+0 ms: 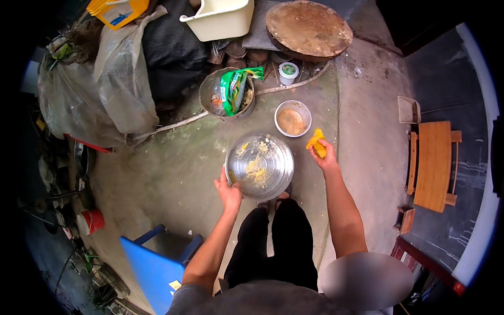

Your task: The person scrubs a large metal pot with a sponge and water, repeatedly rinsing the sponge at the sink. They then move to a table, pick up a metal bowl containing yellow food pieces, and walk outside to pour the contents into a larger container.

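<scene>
A round, shallow metal basin is tilted in front of me, with pale and yellow crumbs stuck to its inside. My left hand grips its near left rim, the fingers partly hidden behind the edge. To the right of the basin, my right hand pinches a crumpled, bright yellow piece; what it is made of I cannot make out. Just beyond, on the concrete floor, stands a small round bowl with brownish residue or liquid inside.
Ahead stands a bucket of scraps with a green plastic bag. Behind are a white tub, a round wooden board and a cream basin. A blue table is lower left; a wooden bench is right.
</scene>
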`<state>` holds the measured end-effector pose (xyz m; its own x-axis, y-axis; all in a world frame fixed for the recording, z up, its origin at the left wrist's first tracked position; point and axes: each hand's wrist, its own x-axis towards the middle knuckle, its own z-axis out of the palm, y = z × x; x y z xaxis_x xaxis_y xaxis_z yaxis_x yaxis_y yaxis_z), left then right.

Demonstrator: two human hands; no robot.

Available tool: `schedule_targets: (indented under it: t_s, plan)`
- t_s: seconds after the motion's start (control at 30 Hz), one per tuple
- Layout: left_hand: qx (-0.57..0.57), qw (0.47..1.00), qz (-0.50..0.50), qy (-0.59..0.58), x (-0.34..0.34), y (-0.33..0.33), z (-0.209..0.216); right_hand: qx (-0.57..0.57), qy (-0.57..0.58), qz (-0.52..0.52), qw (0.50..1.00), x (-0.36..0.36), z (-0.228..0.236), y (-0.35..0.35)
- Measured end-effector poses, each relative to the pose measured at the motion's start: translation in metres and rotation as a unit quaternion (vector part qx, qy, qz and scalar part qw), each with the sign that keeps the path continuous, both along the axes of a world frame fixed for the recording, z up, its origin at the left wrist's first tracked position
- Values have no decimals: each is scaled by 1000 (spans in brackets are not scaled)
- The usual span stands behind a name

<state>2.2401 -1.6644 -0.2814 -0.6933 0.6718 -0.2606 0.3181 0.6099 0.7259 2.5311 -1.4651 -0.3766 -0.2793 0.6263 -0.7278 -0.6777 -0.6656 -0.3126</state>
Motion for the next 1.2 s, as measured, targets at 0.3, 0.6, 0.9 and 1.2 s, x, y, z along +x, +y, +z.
schedule_targets:
  t_s: [0.3,0.6,0.9,1.2]
  plan:
    - [-20,991,94,-89,-15,46,-87,-145,-110,-54,982,-50,-211,88]
    - [-62,974,154,-151,-7,57,-80,-115,-273,3,955,-58,-194,99]
    - [-74,989,69,-108,41,107,-11,469,-368,368,714,-90,59,48]
    - [-8,997,32,-74,56,159,24,515,-384,489,590,-110,102,43]
